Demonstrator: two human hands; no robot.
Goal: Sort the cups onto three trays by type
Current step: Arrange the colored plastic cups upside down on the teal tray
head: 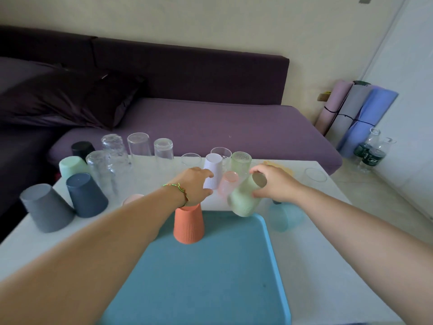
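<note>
Right hand (273, 184) has the pale green ribbed plastic cup (243, 200) up off the white counter (316, 242). Its fingers (257, 170) are curled over the cup's closed base with the thumb on the lower side: a wrap grip, not a pinch.

Key geometry: the cup's long axis is tilted. The base points up and away to the right. The open mouth points down and toward the person, hanging over the far right corner of the blue plastic tray (210, 277). The landing spot is therefore below and a bit left of the fingers. My read is that the cup needs turning mouth-down and a short lowering. It would land beside the orange ribbed plastic cup (188, 225), which stands inverted at the tray's far edge and looks like the same ribbed type.

Left hand (193, 184) is on the lilac ribbed plastic cup (213, 170), which is inverted and roughly upright just beyond the tray. The fingers curl round its left wall with the thumb lower down. It looks like a grip, but I can't tell if the cup is lifted.

Risks:
- The left wrist sits right above the orange cup, so pulling the lilac cup back could clip it.
- The small pink translucent cup (228, 182) stands between the two held cups, close to both, and is easy to knock.

Only one tray is in view.
</note>
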